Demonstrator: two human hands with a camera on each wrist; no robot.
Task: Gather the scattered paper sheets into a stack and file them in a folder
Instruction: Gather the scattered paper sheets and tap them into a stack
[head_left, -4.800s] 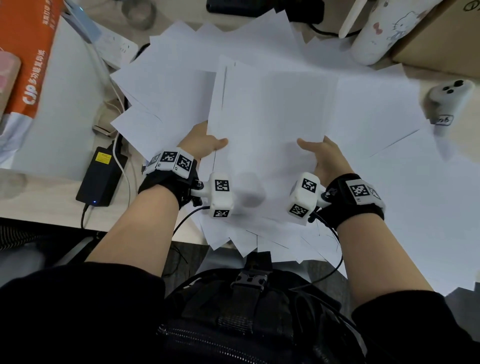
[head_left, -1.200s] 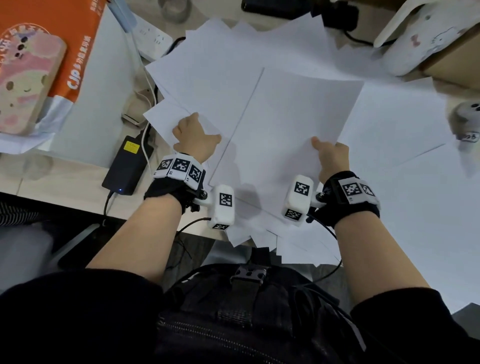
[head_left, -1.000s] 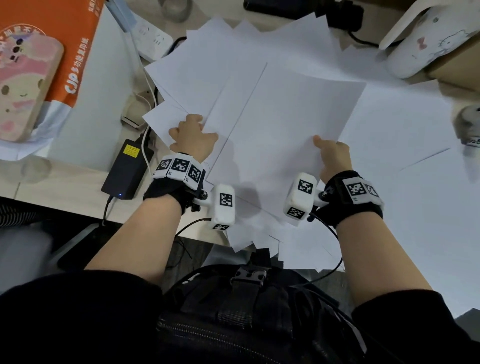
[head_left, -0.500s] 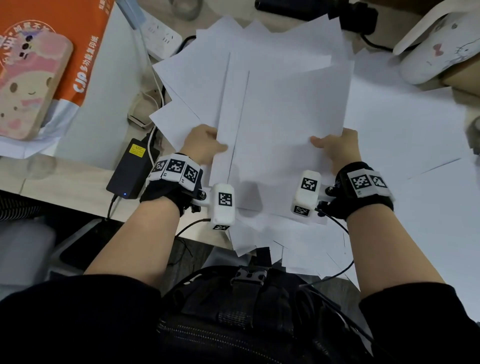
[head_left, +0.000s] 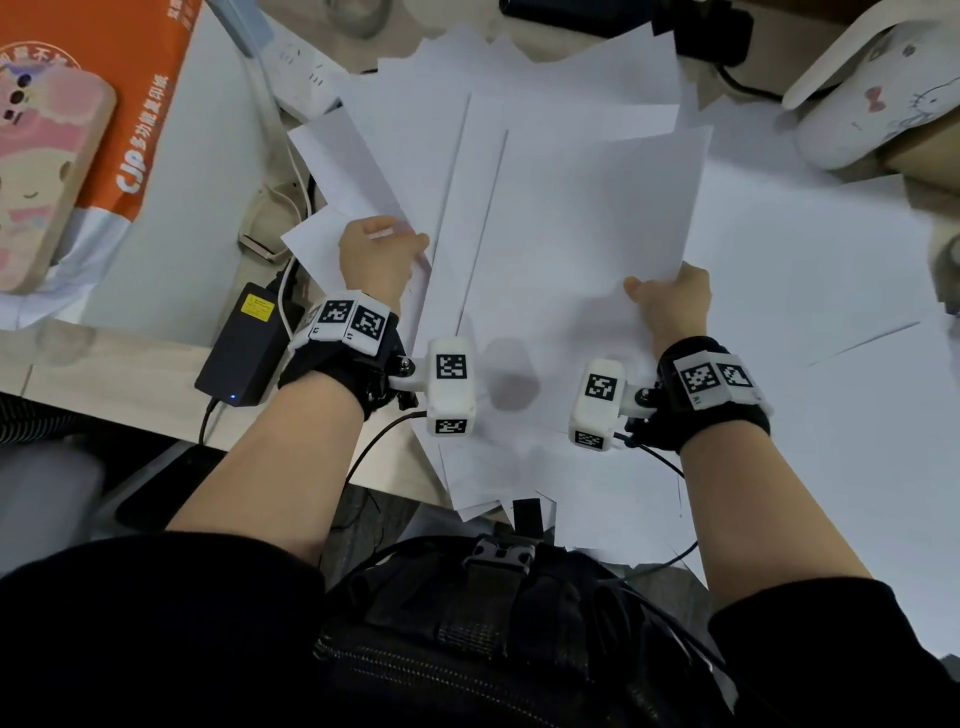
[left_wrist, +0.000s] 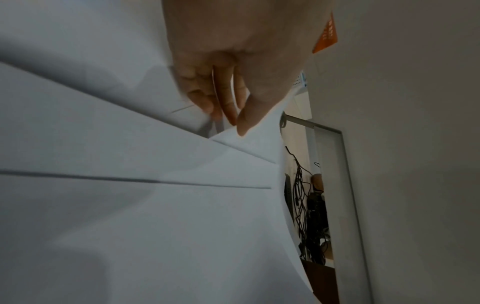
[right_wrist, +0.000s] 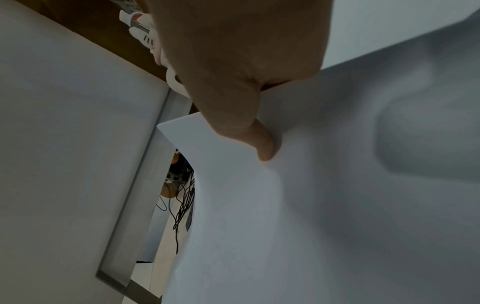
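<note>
I hold a loose bundle of white paper sheets (head_left: 561, 223) over the desk with both hands, its edges uneven and fanned. My left hand (head_left: 384, 249) grips the bundle's left edge. In the left wrist view its fingers (left_wrist: 228, 96) curl onto the sheets (left_wrist: 130, 205). My right hand (head_left: 667, 293) pinches the lower right edge. In the right wrist view its thumb (right_wrist: 262, 144) presses on top of the paper (right_wrist: 324, 205), and the other fingers are hidden beneath. More loose sheets (head_left: 831, 322) lie scattered under and to the right of the bundle.
A pale grey flat sheet or folder (head_left: 192, 187) lies at the left beside an orange packet (head_left: 135, 78) and a pink phone case (head_left: 41, 171). A black power adapter (head_left: 249, 343) and a power strip (head_left: 296, 67) sit left of the papers. A white bottle (head_left: 872, 98) lies at the back right.
The top sheets have turned from slanted to nearly square with me. My left hand has taken hold of the bundle's left edge, and my right hand has shifted up its right side.
</note>
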